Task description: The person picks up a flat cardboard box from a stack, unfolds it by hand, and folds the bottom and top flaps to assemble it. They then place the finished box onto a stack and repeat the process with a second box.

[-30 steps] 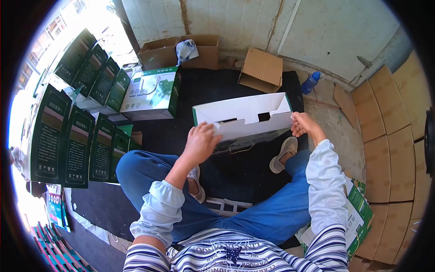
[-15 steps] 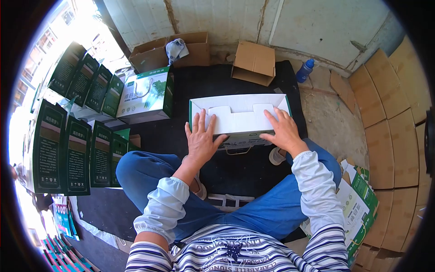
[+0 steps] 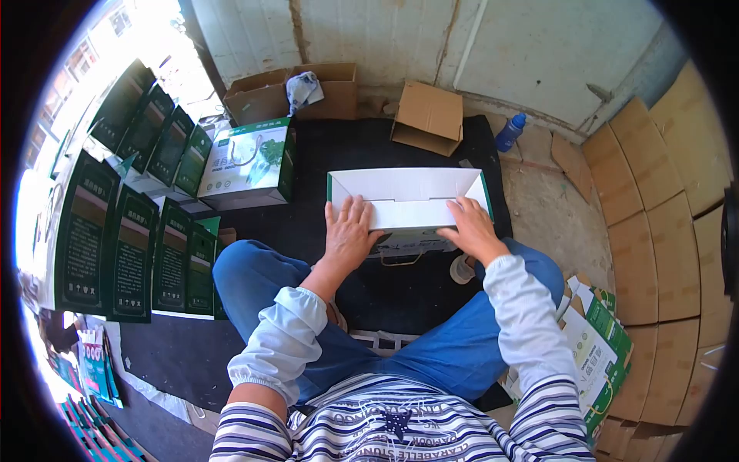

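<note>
A white carton with green edges (image 3: 406, 191) lies open-side up on the black mat (image 3: 362, 150) in front of my knees. My left hand (image 3: 349, 231) presses flat on its near left flap, fingers spread. My right hand (image 3: 471, 227) presses on the near right side of the same carton. A cord handle hangs from the carton's near face, below my hands. Both sleeves are pale blue-white and I sit cross-legged in blue jeans.
A finished green-and-white box (image 3: 250, 162) stands to the left, with rows of dark green boxes (image 3: 131, 231) beyond it. Brown cartons (image 3: 427, 117) and a blue bottle (image 3: 509, 132) sit by the wall. Flat cardboard stacks (image 3: 670, 231) line the right, printed flat boxes (image 3: 600, 354) beside my right leg.
A second ago my hands held the carton's ends with a flap raised. The flaps have since been folded down inside, and both hands now press on the near edge.
</note>
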The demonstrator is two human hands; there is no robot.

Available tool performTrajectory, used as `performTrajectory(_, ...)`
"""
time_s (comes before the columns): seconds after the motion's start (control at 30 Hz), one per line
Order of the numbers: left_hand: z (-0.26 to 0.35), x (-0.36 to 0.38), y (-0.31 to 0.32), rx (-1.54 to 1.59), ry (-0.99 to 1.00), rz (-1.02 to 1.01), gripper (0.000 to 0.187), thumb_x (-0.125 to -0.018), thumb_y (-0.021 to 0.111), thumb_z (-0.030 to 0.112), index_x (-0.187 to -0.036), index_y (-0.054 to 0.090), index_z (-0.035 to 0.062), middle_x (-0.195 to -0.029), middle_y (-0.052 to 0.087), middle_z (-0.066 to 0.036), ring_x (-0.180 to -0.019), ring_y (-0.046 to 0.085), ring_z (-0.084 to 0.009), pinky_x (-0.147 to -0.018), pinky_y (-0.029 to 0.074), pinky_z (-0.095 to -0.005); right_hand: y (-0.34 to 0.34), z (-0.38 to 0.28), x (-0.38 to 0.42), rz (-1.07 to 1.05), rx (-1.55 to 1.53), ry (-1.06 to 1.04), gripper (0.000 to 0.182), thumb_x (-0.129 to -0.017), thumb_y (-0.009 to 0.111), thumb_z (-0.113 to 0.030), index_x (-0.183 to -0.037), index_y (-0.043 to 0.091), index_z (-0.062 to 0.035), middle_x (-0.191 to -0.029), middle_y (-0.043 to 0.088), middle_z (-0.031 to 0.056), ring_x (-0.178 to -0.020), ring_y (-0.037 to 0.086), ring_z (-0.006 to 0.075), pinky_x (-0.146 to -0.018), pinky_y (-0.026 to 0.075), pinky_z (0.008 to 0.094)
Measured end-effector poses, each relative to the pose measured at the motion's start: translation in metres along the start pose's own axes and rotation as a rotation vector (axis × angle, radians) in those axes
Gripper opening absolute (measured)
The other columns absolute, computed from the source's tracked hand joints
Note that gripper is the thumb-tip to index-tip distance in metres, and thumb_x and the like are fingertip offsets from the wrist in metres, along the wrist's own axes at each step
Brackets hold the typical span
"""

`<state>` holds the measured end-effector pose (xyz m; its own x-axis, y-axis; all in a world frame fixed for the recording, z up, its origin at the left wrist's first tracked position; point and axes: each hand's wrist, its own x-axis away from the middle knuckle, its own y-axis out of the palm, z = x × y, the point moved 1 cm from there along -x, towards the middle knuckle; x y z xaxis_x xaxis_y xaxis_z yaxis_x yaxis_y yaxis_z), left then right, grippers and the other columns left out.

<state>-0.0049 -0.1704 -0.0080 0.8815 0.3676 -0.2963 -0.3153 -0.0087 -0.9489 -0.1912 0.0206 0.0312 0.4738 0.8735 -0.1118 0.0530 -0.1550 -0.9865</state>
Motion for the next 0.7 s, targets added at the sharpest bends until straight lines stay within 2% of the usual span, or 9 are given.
performTrajectory(0.13,0.011,0.009,-0.014,0.098,-0.095,0.033,0.072,-0.083,0.058,0.047,-0.136,0.038,0.0026,-0.143,0.031,-0.021,-0.135,0.026,-0.0348,-0.108,0.014,-0.0569,-0.066,-0.049,0.064,0.376,-0.157,-0.085,0.046,-0.076,0.071,-0.019,-0.116,0.054,-0.0023,-0.123,0.052,0.0157,-0.111,0.05,0.0343,-0.094,0.041,0.0413)
performTrajectory(0.23,0.022,0.008,-0.027,0.14,-0.079,0.038,0.07,-0.084,0.058,0.045,-0.136,0.037,0.0031,-0.144,0.029,-0.021,-0.136,0.025,-0.0351,-0.108,0.014,-0.0569,-0.083,-0.041,0.177,0.595,-0.183,0.111,0.016,-0.082,0.059,-0.005,-0.097,0.057,-0.0015,-0.104,0.059,0.0162,-0.095,0.057,0.0318,-0.084,0.045,0.0402)
performTrajectory(0.27,0.025,0.007,-0.028,0.145,-0.058,0.049,0.07,-0.084,0.058,0.045,-0.136,0.037,0.0032,-0.144,0.029,-0.021,-0.136,0.024,-0.0351,-0.108,0.014,-0.0569,-0.076,-0.039,0.223,0.513,-0.289,0.306,0.008,-0.085,0.055,-0.006,-0.09,0.056,-0.0008,-0.095,0.059,0.0157,-0.087,0.057,0.0308,-0.078,0.045,0.04)
performTrajectory(0.3,0.028,0.006,-0.028,0.152,-0.059,0.037,0.069,-0.084,0.059,0.044,-0.136,0.037,0.0033,-0.144,0.029,-0.021,-0.136,0.024,-0.0352,-0.108,0.015,-0.057,-0.064,-0.041,0.271,0.259,-0.377,0.555,0.008,-0.087,0.052,-0.008,-0.089,0.056,-0.0018,-0.086,0.058,0.0151,-0.079,0.057,0.0295,-0.073,0.045,0.0398)
performTrajectory(0.37,0.039,0.003,-0.027,0.177,-0.043,0.014,0.068,-0.084,0.059,0.043,-0.135,0.038,0.0033,-0.144,0.029,-0.021,-0.136,0.024,-0.0355,-0.107,0.016,-0.0572,-0.034,-0.05,0.375,-0.549,-0.433,0.857,0.011,-0.087,0.055,-0.012,-0.092,0.06,-0.0043,-0.059,0.056,0.0061,-0.061,0.058,0.0192,-0.071,0.048,0.0336)
performTrajectory(0.4,0.046,0.001,-0.026,0.2,-0.033,0.028,0.066,-0.083,0.061,0.039,-0.134,0.041,0.0029,-0.144,0.028,-0.022,-0.135,0.025,-0.0357,-0.107,0.018,-0.0574,-0.011,-0.042,0.433,-0.753,-0.5,0.126,0.021,-0.088,0.055,-0.02,-0.101,0.061,-0.0042,-0.079,0.062,0.012,-0.081,0.06,0.0197,-0.082,0.046,0.0337)
performTrajectory(0.43,0.052,-0.003,-0.027,0.213,-0.018,0.027,0.065,-0.083,0.062,0.039,-0.133,0.041,0.0028,-0.144,0.028,-0.022,-0.135,0.025,-0.036,-0.107,0.018,-0.0575,-0.024,-0.066,0.423,-0.927,-0.7,0.179,0.022,-0.088,0.055,-0.02,-0.102,0.06,-0.0039,-0.08,0.062,0.012,-0.081,0.06,0.0196,-0.082,0.046,0.0335)
performTrajectory(0.53,0.071,-0.009,-0.03,0.258,0.027,0.044,0.062,-0.082,0.064,0.035,-0.131,0.044,0.0024,-0.143,0.03,-0.023,-0.134,0.027,-0.037,-0.106,0.02,-0.0583,-0.056,-0.111,0.367,-0.876,-0.915,0.557,0.023,-0.088,0.055,-0.019,-0.104,0.06,-0.0033,-0.083,0.062,0.0119,-0.083,0.06,0.0193,-0.083,0.045,0.0329)
performTrajectory(0.7,0.089,-0.015,-0.032,0.308,0.039,0.046,0.059,-0.08,0.066,0.033,-0.127,0.048,0.0023,-0.141,0.033,-0.023,-0.131,0.03,-0.0375,-0.103,0.023,-0.0595,-0.084,-0.139,0.329,-0.763,-0.972,0.644,0.025,-0.088,0.055,-0.019,-0.106,0.059,-0.0021,-0.088,0.062,0.0118,-0.085,0.059,0.019,-0.085,0.044,0.032)
